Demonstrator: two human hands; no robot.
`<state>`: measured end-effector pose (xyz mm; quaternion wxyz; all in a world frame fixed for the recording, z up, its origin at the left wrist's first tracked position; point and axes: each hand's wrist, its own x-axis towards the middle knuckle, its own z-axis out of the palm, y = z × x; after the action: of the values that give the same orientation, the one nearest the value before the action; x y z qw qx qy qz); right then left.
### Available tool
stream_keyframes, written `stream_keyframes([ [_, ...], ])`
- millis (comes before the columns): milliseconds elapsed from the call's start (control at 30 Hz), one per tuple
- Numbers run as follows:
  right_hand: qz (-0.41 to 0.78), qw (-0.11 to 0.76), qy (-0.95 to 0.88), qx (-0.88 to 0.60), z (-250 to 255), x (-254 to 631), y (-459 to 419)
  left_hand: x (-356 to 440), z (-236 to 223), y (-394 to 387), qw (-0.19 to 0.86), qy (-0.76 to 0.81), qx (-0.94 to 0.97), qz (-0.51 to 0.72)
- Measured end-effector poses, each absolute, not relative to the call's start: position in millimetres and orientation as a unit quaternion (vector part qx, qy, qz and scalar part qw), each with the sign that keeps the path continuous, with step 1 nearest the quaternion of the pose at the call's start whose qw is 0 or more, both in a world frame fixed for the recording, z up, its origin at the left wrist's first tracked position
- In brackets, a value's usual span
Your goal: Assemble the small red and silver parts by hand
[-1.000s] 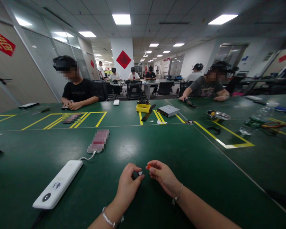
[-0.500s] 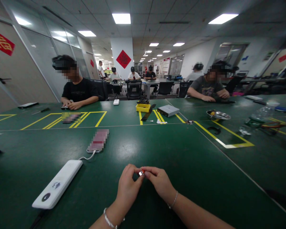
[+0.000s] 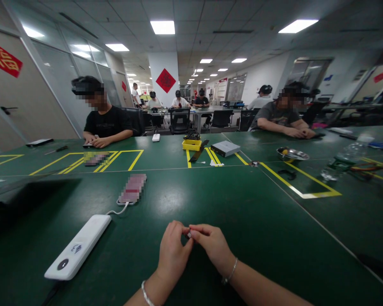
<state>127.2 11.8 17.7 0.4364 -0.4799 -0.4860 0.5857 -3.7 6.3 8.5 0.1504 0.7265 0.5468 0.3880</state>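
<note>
Just above the green table (image 3: 166, 204), my left hand (image 3: 175, 246) and my right hand (image 3: 213, 245) meet fingertip to fingertip. Between them they pinch a tiny cube-like piece (image 3: 189, 234) with a whitish face; the fingers cover most of it, and its exact kind is too small to make out. Both hands are closed on it. A white power bank (image 3: 79, 244) lies to the left of my left hand, joined by a short white cable (image 3: 118, 211) to a phone (image 3: 132, 189) farther back.
Farther back are a yellow box (image 3: 191, 145), a grey flat box (image 3: 225, 148) and a metal bowl (image 3: 292, 154). A plastic bottle (image 3: 344, 159) lies at the right. Two people sit across the table, one left (image 3: 104, 119), one right (image 3: 282, 112). A dark blurred shape (image 3: 25, 199) is at the left edge.
The orange-red side of the piece, visible before, is now hidden, and my fingers cover more of it. A dark blurred shape has come in at the left. The right-hand person's hands have moved right.
</note>
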Motion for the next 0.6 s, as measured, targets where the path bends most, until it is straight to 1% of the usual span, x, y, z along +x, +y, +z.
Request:
stream_keyframes([
  [167, 0.529, 0.465, -0.483, -0.520, 16.2, 144.6, 27.3, -5.3, 7.8, 6.9, 0.178, 0.528, 0.739, 0.378],
  [267, 0.414, 0.450, -0.501, -0.613, 18.9, 177.8, 48.3, -14.9, 5.9, 10.4, 0.185, 0.541, 0.730, 0.374],
  [400, 0.244, 0.420, -0.519, -0.704, 31.2, 255.4, 73.5, -28.8, 5.3, 20.0, 0.205, 0.573, 0.704, 0.365],
  [467, 0.120, 0.367, -0.538, -0.749, 34.6, 304.3, 76.8, -32.2, 5.4, 23.6, 0.222, 0.584, 0.693, 0.359],
  [533, -0.007, 0.274, -0.541, -0.795, 31.3, 354.6, 72.7, -32.7, 5.3, 24.8, 0.234, 0.583, 0.693, 0.353],
  [567, -0.046, 0.233, -0.529, -0.815, 26.9, 378.6, 68.5, -32.1, 5.1, 24.6, 0.237, 0.578, 0.697, 0.352],
  [600, -0.060, 0.207, -0.510, -0.833, 21.0, 401.2, 63.4, -31.3, 4.9, 24.0, 0.238, 0.572, 0.702, 0.351],
])
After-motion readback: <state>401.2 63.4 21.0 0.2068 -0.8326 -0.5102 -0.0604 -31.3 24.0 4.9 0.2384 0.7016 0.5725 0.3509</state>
